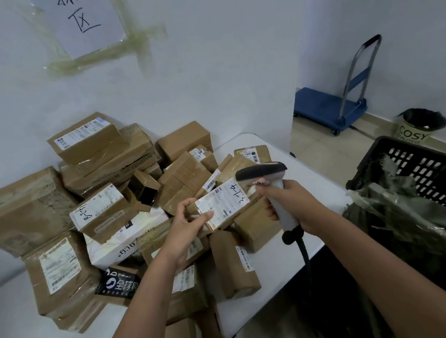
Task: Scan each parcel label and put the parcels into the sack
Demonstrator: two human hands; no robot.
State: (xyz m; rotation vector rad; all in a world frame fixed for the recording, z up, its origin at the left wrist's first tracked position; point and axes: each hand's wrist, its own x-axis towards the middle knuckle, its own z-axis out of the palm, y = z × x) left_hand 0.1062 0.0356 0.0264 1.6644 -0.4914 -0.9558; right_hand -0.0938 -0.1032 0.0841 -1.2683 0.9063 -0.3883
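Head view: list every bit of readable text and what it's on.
"区": paper sign taped to the wall; the character above is cut off.
"COSY": bin.
"3-1-4", handwritten: label of held parcel.
"全球": black box.
Printed parcel labels: too small to read.

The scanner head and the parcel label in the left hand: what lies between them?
In the head view, nothing: the scanner hangs just above the label of the parcel held by the left hand.
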